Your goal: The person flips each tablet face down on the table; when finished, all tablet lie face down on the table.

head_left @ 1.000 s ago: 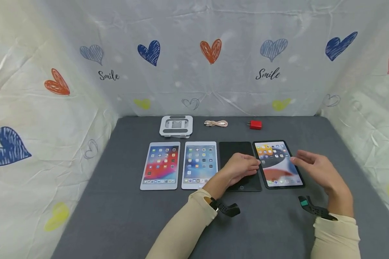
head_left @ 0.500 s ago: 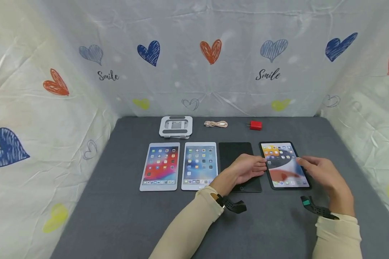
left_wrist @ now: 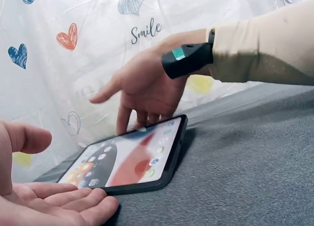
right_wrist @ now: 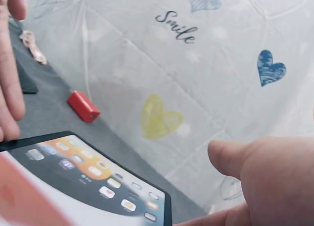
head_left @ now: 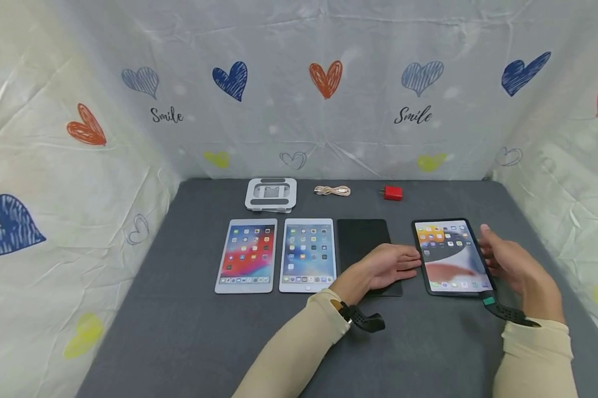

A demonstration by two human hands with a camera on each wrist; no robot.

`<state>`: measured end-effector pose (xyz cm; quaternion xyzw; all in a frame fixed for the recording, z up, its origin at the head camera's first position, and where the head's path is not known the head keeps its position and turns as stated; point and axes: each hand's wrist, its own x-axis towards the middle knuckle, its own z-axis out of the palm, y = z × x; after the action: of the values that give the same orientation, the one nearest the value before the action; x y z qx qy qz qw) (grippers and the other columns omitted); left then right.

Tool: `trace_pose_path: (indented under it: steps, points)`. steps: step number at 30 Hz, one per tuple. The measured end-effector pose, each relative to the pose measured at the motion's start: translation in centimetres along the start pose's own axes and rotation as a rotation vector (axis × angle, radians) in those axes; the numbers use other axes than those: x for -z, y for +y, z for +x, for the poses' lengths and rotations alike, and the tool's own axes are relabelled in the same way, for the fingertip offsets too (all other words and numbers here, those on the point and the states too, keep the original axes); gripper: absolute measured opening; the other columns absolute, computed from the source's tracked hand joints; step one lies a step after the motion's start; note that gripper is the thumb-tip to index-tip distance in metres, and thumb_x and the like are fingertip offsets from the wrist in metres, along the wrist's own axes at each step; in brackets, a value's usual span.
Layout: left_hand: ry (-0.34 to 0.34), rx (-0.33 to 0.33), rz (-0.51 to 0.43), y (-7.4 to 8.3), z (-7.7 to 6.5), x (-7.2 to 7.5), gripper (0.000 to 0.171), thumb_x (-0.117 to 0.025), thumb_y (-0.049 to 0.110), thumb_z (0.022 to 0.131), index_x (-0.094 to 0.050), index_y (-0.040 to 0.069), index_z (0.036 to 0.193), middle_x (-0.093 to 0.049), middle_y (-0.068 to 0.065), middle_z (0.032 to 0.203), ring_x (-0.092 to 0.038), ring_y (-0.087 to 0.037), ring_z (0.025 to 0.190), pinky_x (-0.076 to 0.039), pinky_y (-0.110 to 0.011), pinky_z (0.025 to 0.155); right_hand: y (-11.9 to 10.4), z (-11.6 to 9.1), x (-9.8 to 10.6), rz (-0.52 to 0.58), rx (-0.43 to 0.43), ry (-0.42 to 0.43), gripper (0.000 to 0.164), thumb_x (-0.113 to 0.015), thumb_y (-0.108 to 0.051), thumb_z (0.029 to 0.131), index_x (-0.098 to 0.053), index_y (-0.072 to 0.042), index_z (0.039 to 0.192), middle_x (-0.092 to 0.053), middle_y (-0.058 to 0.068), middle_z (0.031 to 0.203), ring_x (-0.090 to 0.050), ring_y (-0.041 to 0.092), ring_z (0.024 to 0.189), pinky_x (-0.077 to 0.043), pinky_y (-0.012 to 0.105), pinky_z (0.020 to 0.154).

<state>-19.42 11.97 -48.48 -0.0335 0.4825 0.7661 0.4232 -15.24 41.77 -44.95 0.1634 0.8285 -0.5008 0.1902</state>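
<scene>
A black-framed tablet with a lit screen lies rightmost in the row in the head view. My left hand reaches over the dark tablet, its straight fingers touching the lit tablet's left edge. On the opposite side is my right hand, thumb raised off the screen and fingers at the right edge, partly hidden. The left wrist view shows both hands at the tablet, neither thumb on it. In the right wrist view, the right thumb stands apart from the tablet.
Two white tablets, one with a red-blue screen and one with a pale blue screen, lie to the left. Behind the row are a folded white stand, a bundled cable and a red charger plug. A printed curtain closes the back.
The lit tablet has slid right, away from the dark tablet, with the left hand following at its left edge. The right hand has moved right, its thumb leaving the tablet's right side.
</scene>
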Motion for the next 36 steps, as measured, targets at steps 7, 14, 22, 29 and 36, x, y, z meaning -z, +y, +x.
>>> trace_pose_path:
  steps: [7, 14, 22, 29, 36]
  points:
    - [0.022, -0.072, 0.118, 0.9, -0.4, -0.9, 0.039, -0.069, 0.015, 0.108, -0.065, -0.005, 0.141, -0.072, -0.016, 0.140, -0.068, -0.032, 0.137, -0.054, -0.051, 0.120, -0.9, -0.8, 1.4, 0.049, -0.006, -0.039, 0.106, -0.004, -0.074, 0.108, -0.011, 0.013, 0.169, -0.015, 0.040, 0.172, -0.048, 0.034, 0.129, -0.050, 0.024, 0.085]
    - [-0.032, -0.139, 0.135, 4.2, -2.1, -2.7, 0.042, -0.073, 0.016, 0.107, -0.066, -0.001, 0.145, -0.072, -0.019, 0.141, -0.069, -0.035, 0.137, -0.057, -0.045, 0.114, -2.2, -1.6, 1.1, 0.051, 0.059, -0.005, 0.103, -0.008, -0.071, 0.111, -0.015, 0.013, 0.169, -0.021, 0.039, 0.170, -0.056, 0.008, 0.109, -0.054, 0.018, 0.080]
    - [-0.148, -0.141, 0.137, 6.9, -2.8, -4.3, 0.040, -0.065, 0.018, 0.112, -0.064, 0.003, 0.149, -0.071, -0.015, 0.147, -0.067, -0.031, 0.140, -0.055, -0.045, 0.118, -5.2, -3.1, -0.1, 0.006, 0.127, -0.019, 0.097, -0.009, -0.066, 0.113, -0.018, 0.014, 0.168, -0.023, 0.040, 0.170, -0.059, 0.008, 0.113, -0.055, 0.011, 0.080]
    - [-0.165, -0.144, 0.110, 7.6, -2.9, -4.9, 0.044, -0.062, 0.019, 0.114, -0.059, 0.001, 0.154, -0.069, -0.014, 0.150, -0.062, -0.033, 0.146, -0.048, -0.048, 0.125, -7.5, -4.1, -1.4, -0.016, 0.182, -0.023, 0.090, -0.010, -0.059, 0.116, -0.022, 0.014, 0.167, -0.027, 0.041, 0.168, -0.059, 0.024, 0.125, -0.056, 0.010, 0.081]
    - [-0.184, -0.130, 0.160, 8.0, -3.0, -4.7, 0.048, -0.056, 0.022, 0.116, -0.053, -0.001, 0.158, -0.062, -0.017, 0.159, -0.058, -0.035, 0.150, -0.046, -0.051, 0.127, -9.0, -4.5, -3.0, -0.005, 0.249, -0.034, 0.087, -0.017, -0.059, 0.117, -0.025, 0.011, 0.168, -0.030, 0.038, 0.168, -0.059, -0.011, 0.104, -0.058, 0.011, 0.086]
